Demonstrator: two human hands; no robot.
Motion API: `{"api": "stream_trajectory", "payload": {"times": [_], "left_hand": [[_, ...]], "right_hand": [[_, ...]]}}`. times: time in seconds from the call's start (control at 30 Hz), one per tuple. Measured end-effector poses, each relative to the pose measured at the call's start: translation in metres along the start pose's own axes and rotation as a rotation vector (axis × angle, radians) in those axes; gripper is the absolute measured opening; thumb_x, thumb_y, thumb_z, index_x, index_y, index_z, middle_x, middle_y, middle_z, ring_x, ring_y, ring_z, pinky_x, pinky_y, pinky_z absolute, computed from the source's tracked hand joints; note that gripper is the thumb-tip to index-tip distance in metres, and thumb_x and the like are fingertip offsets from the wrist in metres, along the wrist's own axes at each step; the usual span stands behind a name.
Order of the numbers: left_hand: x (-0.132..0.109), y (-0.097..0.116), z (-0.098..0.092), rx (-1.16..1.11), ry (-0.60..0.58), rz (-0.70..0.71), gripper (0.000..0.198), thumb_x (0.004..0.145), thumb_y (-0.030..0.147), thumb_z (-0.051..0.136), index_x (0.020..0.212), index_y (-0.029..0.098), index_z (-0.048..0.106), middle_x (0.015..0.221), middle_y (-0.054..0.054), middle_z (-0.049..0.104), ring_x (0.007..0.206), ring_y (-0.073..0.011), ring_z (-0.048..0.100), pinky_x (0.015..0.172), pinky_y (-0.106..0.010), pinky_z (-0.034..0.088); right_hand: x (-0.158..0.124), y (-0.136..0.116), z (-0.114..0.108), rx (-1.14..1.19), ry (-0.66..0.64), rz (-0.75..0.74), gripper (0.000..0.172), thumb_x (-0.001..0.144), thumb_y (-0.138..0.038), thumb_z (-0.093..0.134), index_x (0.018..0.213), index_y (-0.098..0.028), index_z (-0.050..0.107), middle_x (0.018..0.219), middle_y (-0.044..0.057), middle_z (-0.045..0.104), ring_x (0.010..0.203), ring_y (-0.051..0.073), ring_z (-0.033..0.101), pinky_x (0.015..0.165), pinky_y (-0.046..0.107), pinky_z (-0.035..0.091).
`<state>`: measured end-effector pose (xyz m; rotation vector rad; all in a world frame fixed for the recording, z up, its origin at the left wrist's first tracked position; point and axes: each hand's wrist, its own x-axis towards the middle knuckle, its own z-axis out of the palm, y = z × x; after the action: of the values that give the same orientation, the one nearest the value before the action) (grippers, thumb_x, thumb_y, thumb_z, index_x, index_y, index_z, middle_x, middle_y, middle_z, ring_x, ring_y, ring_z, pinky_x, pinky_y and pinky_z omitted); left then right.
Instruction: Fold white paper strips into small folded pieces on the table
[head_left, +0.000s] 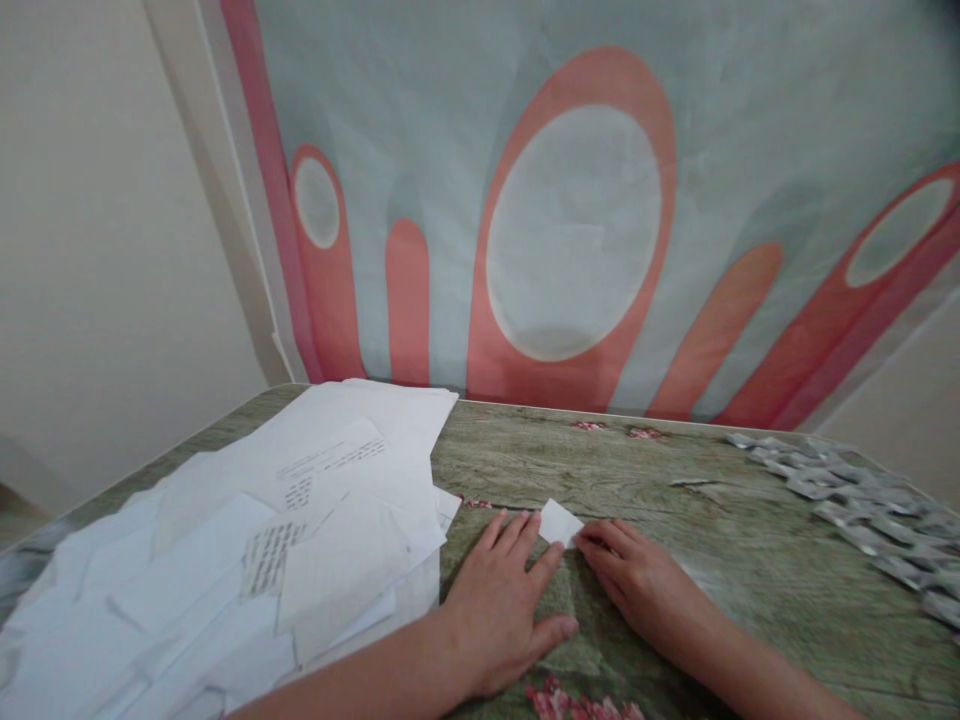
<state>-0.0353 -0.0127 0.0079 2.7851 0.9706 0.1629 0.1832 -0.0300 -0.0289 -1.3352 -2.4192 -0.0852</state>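
Observation:
A small white piece of paper (559, 522) lies on the table between my two hands. My left hand (504, 605) rests palm down with its fingers stretched out, and the fingertips touch the paper's left and lower edges. At the paper's right corner, my right hand (634, 572) has its fingers drawn together on the edge. Whether the paper is folded I cannot tell.
On the left spreads a large heap of white paper sheets (337, 570), some with print. Several folded silvery-grey pieces (862, 510) lie in rows along the right. A wood-patterned table cover (517, 450) with pink flowers meets a red and grey-green backdrop (435, 100).

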Motion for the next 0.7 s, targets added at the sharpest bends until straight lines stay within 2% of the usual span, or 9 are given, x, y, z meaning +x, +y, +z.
{"api": "stream_trajectory", "payload": {"times": [0.43,0.7], "left_hand": [[0.001,-0.0025,0.0034,0.021,0.01,0.007,0.066,0.086,0.064,0.029,0.138,0.023,0.032,0.147,-0.009,0.025,0.135,-0.0278,0.018,0.11,-0.045,0.01],[-0.0004,-0.0015,0.0056,-0.005,-0.011,-0.011,0.071,0.088,0.061,0.023,0.14,0.012,0.026,0.147,-0.011,0.022,0.136,-0.026,0.014,0.111,-0.042,0.009]], "right_hand": [[-0.0002,-0.0013,0.0026,-0.073,-0.058,0.001,0.034,0.081,-0.008,0.052,0.114,-0.015,0.057,0.098,0.011,0.058,0.09,0.024,0.054,0.078,0.038,0.05],[0.0012,-0.0032,-0.0012,-0.077,-0.03,-0.017,0.032,0.082,-0.008,0.05,0.111,-0.018,0.058,0.096,0.01,0.058,0.088,0.022,0.054,0.077,0.035,0.049]]}}
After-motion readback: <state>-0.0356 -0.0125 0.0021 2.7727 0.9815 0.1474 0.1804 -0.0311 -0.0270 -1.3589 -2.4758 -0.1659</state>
